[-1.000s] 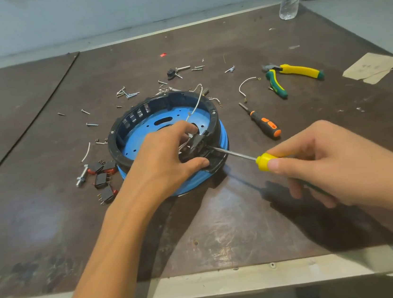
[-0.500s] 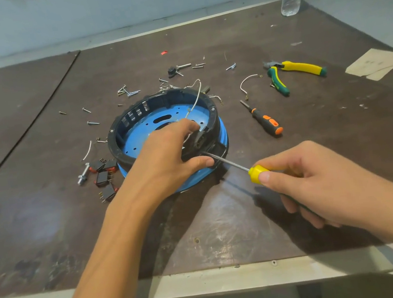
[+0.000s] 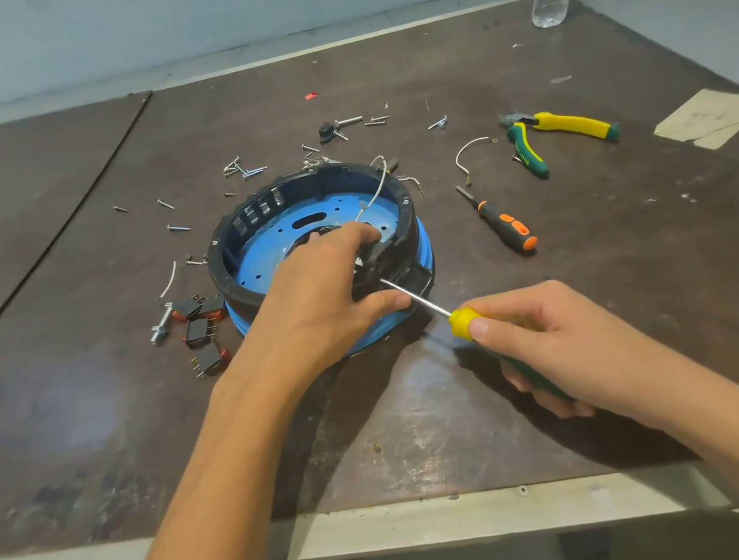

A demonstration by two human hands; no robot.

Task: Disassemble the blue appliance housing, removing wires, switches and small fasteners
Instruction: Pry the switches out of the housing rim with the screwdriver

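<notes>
Screwdriver (image 3: 458,322) pointing up-left into housing (image 3: 267,243) rim, right hand (image 3: 552,345) fingers wrapping handle, left hand (image 3: 315,309) fingers clamping rim

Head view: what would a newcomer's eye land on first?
The round blue housing sits in the middle of the table, with the left hand gripping its near rim. The right hand holds a yellow-handled screwdriver, tip at that rim. Loose screws and black switches lie scattered beside it.

Bare forearms end in a bare left hand (image 3: 315,305) and right hand (image 3: 553,350).
</notes>
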